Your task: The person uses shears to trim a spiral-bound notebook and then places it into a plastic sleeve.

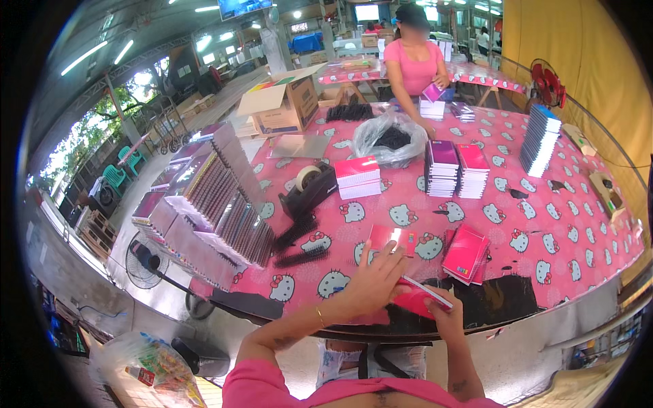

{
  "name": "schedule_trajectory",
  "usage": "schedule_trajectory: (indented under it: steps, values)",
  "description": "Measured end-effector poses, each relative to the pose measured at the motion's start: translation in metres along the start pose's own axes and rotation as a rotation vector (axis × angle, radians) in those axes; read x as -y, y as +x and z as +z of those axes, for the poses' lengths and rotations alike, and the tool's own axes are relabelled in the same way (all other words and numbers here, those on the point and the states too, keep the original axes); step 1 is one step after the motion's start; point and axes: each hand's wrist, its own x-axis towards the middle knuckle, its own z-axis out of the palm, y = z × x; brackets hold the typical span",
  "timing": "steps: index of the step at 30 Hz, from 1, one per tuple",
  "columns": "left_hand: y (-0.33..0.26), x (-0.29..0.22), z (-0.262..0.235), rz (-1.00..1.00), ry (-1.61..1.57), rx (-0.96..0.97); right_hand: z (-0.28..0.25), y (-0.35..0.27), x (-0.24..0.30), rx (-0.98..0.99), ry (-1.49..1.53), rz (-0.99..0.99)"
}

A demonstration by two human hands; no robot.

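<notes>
Your right hand (443, 314) closes from below on a pink notebook (420, 298) at the near table edge, its white page block facing up and tilted toward you. Your left hand (373, 282) lies on the notebook's upper left part, fingers (393, 257) spread and stretched forward across the cover rather than curled around it; whether it clamps the book or only presses on it cannot be told. The notebook thus sits between both hands, over the rim of the table (544, 224), which is covered in a pink cartoon-cat cloth.

Just beyond your left fingertips lies one flat pink cover sheet (394, 238). To its right, a small fanned pile of pink notebooks (466, 253) rests on the cloth; their exact number cannot be told. To the left lie two black comb bindings (299, 241), and past them a long leaning row of bound notebooks (218, 204) at the table's left end.

Farther on stand one black tape dispenser (309, 190), one short stack of pink-topped notebooks (358, 177), and two taller stacks side by side (457, 170). One clear plastic bag (389, 139) holds dark bindings. One blue-edged stack (541, 139) stands at the right. At the far side a person in a pink top (415, 64) handles a notebook, beside one open cardboard box (282, 102).
</notes>
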Motion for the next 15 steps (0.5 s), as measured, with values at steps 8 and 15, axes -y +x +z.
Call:
schedule_trajectory:
  steps: [8,15]
  values:
    - [-0.018,0.001,0.011,-0.066,-0.197,-0.018,-0.001,-0.012,-0.001,0.0,0.011,0.107]
    - [0.001,-0.012,-0.011,-0.037,-0.076,-0.051,0.003,-0.013,0.021,-0.085,0.109,0.091]
